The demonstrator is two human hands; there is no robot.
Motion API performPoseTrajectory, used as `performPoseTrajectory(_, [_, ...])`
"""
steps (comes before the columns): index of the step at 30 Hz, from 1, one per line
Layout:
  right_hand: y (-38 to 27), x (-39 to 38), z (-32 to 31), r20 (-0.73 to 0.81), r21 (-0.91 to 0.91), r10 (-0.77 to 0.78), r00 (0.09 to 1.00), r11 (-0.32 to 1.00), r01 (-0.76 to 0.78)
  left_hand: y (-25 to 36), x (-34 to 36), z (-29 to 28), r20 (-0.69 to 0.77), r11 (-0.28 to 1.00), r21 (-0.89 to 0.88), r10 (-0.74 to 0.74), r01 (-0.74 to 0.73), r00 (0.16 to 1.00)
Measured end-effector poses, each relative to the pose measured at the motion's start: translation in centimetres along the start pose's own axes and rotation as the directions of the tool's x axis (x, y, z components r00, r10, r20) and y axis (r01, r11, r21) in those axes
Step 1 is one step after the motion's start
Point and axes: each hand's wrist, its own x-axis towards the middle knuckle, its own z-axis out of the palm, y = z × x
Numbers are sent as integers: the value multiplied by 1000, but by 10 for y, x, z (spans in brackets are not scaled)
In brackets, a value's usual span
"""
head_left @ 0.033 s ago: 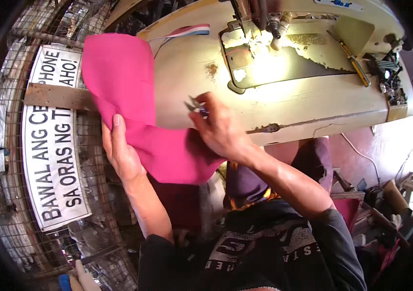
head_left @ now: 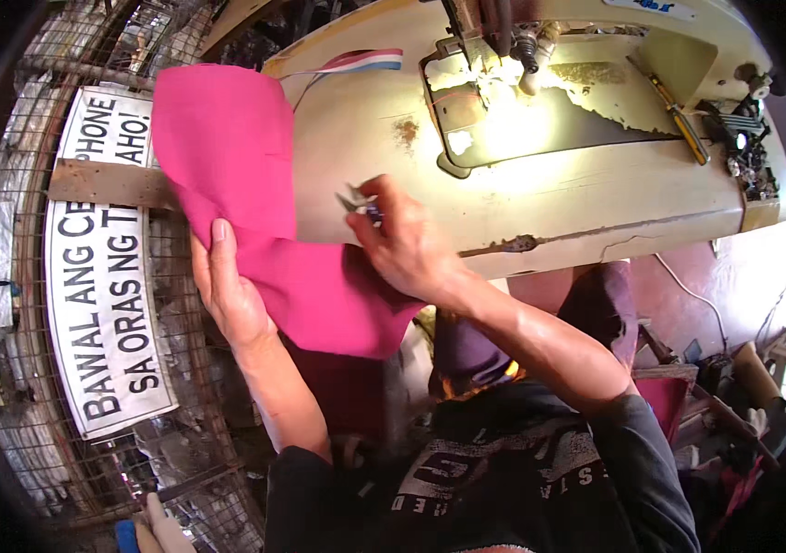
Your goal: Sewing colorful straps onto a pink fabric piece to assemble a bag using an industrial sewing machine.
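Note:
A bright pink cloth piece [head_left: 227, 138] drapes over the left edge of the sewing table and bends toward my lap. My left hand [head_left: 238, 304] grips its left edge, thumb on top and the other fingers tucked underneath. Small metal thread snips [head_left: 354, 198] are held in my right hand [head_left: 411, 244], blades pointing left over the tabletop, just right of the cloth. The lower right part of the cloth passes beneath my right wrist. The snips' handles are mostly hidden by my fingers.
A lit sewing machine [head_left: 503, 69] stands at the back of the pale worn table [head_left: 356, 138]. A striped ribbon [head_left: 362, 61] lies behind the cloth, and a yellow-and-black screwdriver [head_left: 683, 120] lies at the right. Wire mesh with a white sign [head_left: 107, 276] borders the left.
My right hand with the snips has shifted slightly left, toward the cloth. The cloth's lower part hangs a little lower; my left hand keeps its grip.

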Motion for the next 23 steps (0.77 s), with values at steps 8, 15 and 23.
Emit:
performPoseTrajectory(8, [-11,38,65,-79,167,17,997,986,-4,10,1,-7,70,999,17,43,-44,997])
performPoseTrajectory(15, [-5,68,75,-225,62,-155,962,983,173,6,1,-6,24,999,41,25,-26,999])
performPoseTrajectory(23, [17,55,13,76,-215,90,993,974,-72,1,9,11,-65,998,-49,37,-40,997])
